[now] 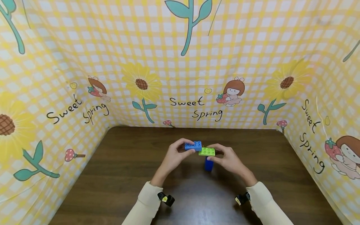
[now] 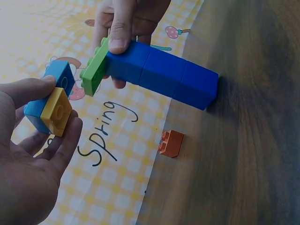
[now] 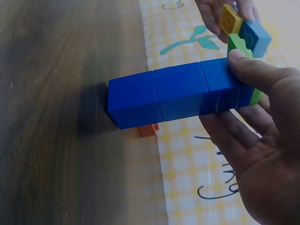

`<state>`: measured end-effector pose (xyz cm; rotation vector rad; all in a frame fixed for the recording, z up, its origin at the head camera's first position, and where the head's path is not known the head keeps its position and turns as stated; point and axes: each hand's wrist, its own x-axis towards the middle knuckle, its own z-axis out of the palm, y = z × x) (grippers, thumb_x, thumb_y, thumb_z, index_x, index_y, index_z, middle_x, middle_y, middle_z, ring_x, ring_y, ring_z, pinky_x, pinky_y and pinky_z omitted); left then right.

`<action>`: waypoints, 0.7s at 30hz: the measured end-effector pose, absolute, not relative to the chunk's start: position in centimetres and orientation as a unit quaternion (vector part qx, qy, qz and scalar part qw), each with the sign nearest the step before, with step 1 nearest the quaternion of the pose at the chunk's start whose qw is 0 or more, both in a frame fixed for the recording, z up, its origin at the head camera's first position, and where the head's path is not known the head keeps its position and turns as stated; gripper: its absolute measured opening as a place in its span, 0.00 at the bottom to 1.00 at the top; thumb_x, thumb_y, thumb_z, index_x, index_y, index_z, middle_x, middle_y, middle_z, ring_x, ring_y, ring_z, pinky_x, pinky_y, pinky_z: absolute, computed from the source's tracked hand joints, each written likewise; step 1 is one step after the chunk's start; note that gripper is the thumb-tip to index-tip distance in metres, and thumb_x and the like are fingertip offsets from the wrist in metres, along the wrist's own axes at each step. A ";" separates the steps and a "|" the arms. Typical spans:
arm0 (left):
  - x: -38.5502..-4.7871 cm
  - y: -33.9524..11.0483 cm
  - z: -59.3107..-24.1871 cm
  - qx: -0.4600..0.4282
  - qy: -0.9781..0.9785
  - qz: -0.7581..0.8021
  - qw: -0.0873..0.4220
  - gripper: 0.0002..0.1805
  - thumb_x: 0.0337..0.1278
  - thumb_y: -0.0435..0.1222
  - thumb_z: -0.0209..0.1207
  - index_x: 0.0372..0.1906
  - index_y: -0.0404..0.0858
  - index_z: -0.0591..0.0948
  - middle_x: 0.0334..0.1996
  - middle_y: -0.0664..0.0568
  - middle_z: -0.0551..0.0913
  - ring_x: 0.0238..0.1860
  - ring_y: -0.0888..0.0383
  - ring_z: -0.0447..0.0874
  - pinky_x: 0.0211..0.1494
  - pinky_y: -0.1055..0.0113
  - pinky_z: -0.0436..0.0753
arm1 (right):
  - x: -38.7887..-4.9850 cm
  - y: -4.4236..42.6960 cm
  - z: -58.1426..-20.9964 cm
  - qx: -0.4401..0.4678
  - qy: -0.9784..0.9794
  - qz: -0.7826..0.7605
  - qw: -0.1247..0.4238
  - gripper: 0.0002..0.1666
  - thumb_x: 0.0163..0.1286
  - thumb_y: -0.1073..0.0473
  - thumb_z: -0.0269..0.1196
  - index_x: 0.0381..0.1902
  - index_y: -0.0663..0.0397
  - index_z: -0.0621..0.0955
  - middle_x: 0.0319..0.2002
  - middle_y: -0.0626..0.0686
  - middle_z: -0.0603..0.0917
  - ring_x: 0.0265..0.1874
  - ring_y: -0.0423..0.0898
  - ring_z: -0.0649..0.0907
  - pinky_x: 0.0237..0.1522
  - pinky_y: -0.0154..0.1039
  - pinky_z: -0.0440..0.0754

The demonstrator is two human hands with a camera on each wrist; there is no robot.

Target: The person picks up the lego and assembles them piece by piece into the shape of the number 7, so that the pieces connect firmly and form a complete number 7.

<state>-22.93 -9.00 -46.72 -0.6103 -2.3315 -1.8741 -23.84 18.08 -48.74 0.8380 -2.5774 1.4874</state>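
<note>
Left hand (image 1: pixel 174 155) pinches blue-yellow brick pair (image 2: pixel 52 107); right hand (image 1: pixel 229 159), just beside, grips green-topped blue tower (image 2: pixel 161 72). Looks mid-stacking; next move probably needs alignment, then pressing.

There's room, I see, to reach forward across the tabletop (image 1: pixel 118 175) outside either sleeve (image 1: pixel 145 201). In the middle, the blue tower (image 1: pixel 209 165) stands in the way, with an orange brick (image 2: pixel 172 144) behind it; patterned cloth (image 1: pixel 166 78) walls off the back and both sides.
</note>
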 end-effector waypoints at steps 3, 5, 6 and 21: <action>-23.0 -9.1 -46.9 -0.203 -0.764 -0.610 0.047 0.12 0.67 0.34 0.71 0.53 0.43 0.88 0.52 0.46 0.86 0.47 0.55 0.81 0.50 0.70 0.84 | -23.9 17.4 -48.9 0.277 -0.830 0.483 0.025 0.23 0.69 0.58 0.75 0.60 0.52 0.85 0.53 0.53 0.91 0.53 0.54 0.90 0.58 0.59 0.87; -23.0 -9.1 -47.0 -0.207 -0.763 -0.610 0.048 0.12 0.67 0.33 0.71 0.53 0.42 0.87 0.53 0.46 0.86 0.47 0.55 0.81 0.51 0.70 0.84 | -24.0 17.0 -48.9 0.280 -0.828 0.484 0.026 0.23 0.69 0.59 0.75 0.61 0.53 0.85 0.55 0.54 0.91 0.54 0.55 0.89 0.59 0.61 0.86; -23.0 -9.1 -47.0 -0.208 -0.763 -0.610 0.049 0.12 0.67 0.33 0.71 0.53 0.42 0.87 0.54 0.46 0.86 0.47 0.55 0.81 0.51 0.70 0.84 | -24.1 16.9 -48.9 0.280 -0.828 0.486 0.025 0.24 0.69 0.59 0.75 0.61 0.53 0.85 0.55 0.54 0.91 0.54 0.56 0.89 0.59 0.62 0.85; -23.1 -8.9 -47.5 -0.206 -0.772 -0.601 0.035 0.11 0.68 0.34 0.71 0.52 0.44 0.88 0.54 0.48 0.85 0.49 0.55 0.81 0.55 0.63 0.84 | -24.1 16.0 -49.0 0.266 -0.829 0.491 0.011 0.24 0.70 0.57 0.74 0.62 0.53 0.84 0.56 0.55 0.91 0.57 0.57 0.89 0.62 0.63 0.84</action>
